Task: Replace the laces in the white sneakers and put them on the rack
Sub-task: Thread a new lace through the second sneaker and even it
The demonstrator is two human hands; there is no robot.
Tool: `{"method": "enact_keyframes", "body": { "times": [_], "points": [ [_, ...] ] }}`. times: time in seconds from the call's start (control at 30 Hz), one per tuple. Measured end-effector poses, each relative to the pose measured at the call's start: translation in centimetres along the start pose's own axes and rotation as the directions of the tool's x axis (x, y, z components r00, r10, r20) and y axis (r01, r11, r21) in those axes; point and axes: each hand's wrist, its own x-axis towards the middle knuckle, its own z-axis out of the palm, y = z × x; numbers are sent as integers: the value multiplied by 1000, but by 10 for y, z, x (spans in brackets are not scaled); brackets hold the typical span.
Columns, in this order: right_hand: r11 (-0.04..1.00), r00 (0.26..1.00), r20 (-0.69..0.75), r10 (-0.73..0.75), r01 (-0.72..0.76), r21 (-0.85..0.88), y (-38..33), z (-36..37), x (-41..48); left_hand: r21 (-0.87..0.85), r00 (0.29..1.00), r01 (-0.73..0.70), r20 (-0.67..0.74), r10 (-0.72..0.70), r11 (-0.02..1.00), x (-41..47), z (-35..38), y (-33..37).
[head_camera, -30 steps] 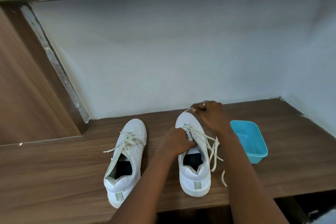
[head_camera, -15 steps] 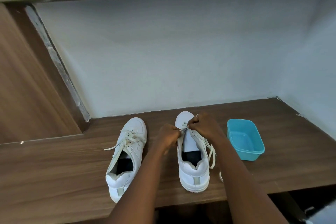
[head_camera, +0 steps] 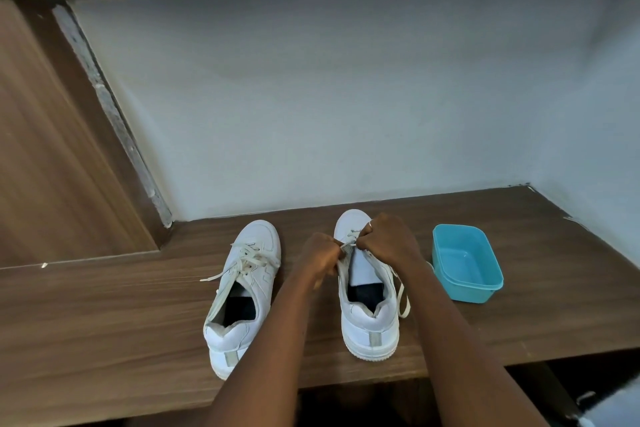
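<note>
Fingers [head_camera: 333, 254] of the left hand [head_camera: 320, 255] and right hand [head_camera: 389, 243] pinch the lace [head_camera: 347, 247] over the right-hand white sneaker [head_camera: 369, 326], so a sharp tug may slide it across the table [head_camera: 104, 322].

Two sneakers [head_camera: 242, 291] [head_camera: 369, 319] side by side on the shelf [head_camera: 104, 315], tub [head_camera: 465, 262] just right of them

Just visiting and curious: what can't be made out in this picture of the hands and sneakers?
Head view:
1. Lace holes of the sneaker by the tub: covered by the left hand and right hand, both pinching the lace.
2. Whether the tub holds water: too blurred to tell.
3. Space under the shelf: dark, cut off by the bottom edge.
</note>
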Motion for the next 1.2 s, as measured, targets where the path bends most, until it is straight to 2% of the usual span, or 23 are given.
{"method": "enact_keyframes", "body": {
  "times": [0.13, 0.47, 0.67, 0.83, 1.07, 1.2],
  "points": [
    [995, 998, 10, -55, 56, -85, -3, 5, 1, -4, 1000, 1, -1, -1, 1000, 1, -1, 0],
    [978, 996, -8, -85, 82, -192, -9, 9, -2, -40, 1000, 1, 19, -1, 999, 2, -2, -2],
    [990, 991, 85, -104, 111, -86, 2, 8, 1, -190, 997, 29, 69, -16, 981, 2, -7, -1],
    [992, 989, 85, -123, 123, 7, 4, 6, 0, -201, 999, 33, -21, -38, 979, 9, -5, -10],
    [992, 985, 120, -127, 128, 2, 4, 3, 2, -251, 994, 99, -14, -106, 963, 11, 5, -6],
    [992, 983, 151, -107, 94, 89, 3, -5, 2, -430, 991, 53, -91, -102, 901, 8, 4, 0]
  ]
}}
